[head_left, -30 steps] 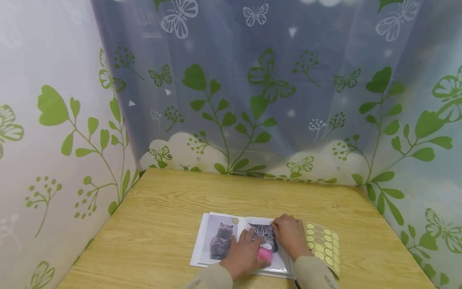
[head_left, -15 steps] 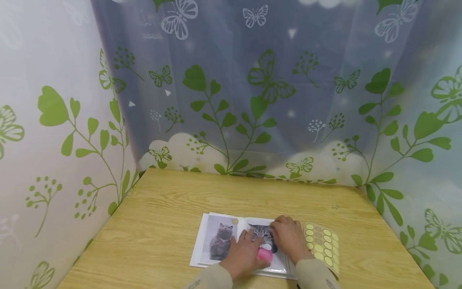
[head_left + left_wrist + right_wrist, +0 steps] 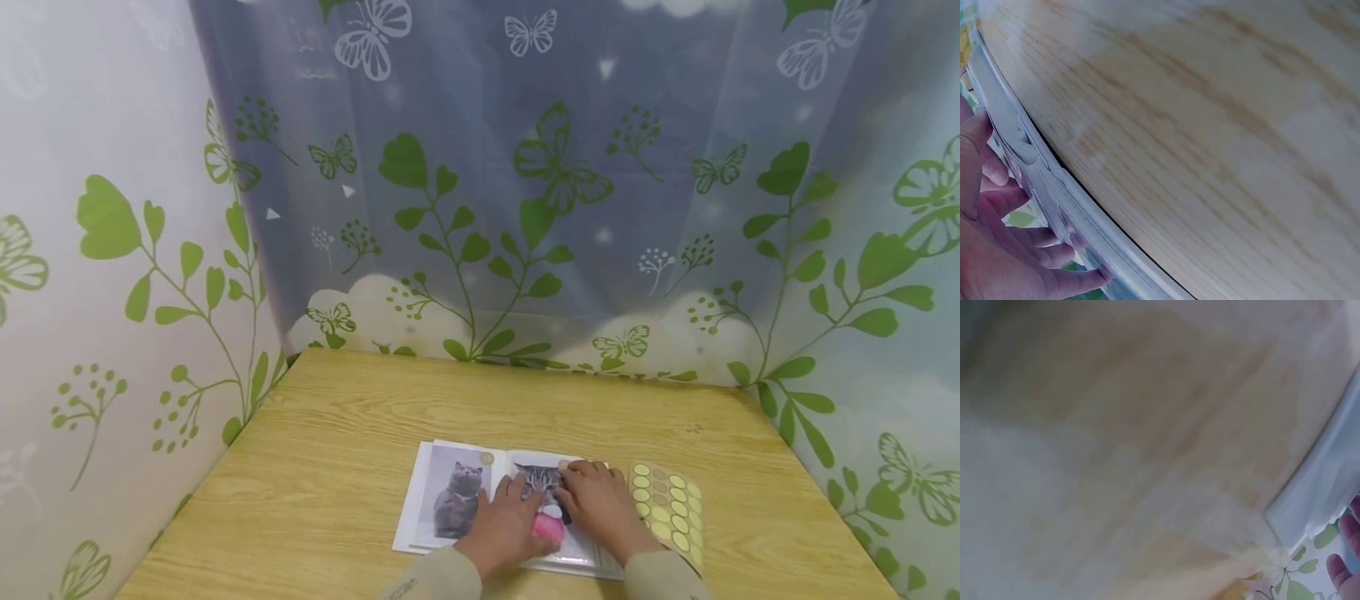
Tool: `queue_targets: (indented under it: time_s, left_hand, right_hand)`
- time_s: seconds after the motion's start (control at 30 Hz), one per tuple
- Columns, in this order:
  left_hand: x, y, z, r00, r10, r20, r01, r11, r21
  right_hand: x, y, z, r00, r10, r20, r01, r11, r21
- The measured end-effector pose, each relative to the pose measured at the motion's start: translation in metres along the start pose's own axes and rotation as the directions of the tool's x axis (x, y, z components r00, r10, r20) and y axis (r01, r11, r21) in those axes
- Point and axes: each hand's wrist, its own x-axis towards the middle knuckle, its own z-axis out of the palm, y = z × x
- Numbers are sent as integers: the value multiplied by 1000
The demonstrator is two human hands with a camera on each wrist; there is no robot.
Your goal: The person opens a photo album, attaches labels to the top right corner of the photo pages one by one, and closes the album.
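Wood-grain table (image 3: 337, 417), butterfly-print backdrop (image 3: 457, 92), open album (image 3: 450, 467)

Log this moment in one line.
left grip: spread on open album | right grip: on right page | sticker sheet: right of album

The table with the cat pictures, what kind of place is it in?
Maybe a curtained booth for tabletop activities: butterfly-print curtains rise on three sides of the wood-grain table, where a photo album lies open beside a sheet of round yellow stickers.
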Motion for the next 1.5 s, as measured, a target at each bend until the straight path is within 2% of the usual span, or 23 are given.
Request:
queue_targets:
  time_s: [0.3,0.63,0.97,1.5]
  left_hand:
    - [0,-3,1,1000,-5,7,5,1000,20]
    - [1,-4,3,1000,-10,10,10,999,46]
    - [1,-5,2,1000,-3,17,3,1000,7]
    - [1,-3,4,1000,2,5,-2,1000,-30]
  right_hand:
    - [-7,-3,3,998,29,64,-33,998,55]
    - [-6,0,8,998,17,64,-20,999,37]
    - [-2,0,4,998,39,45,-42,997,68]
    - [8,-7,9,989,87,123,-96,993,70]
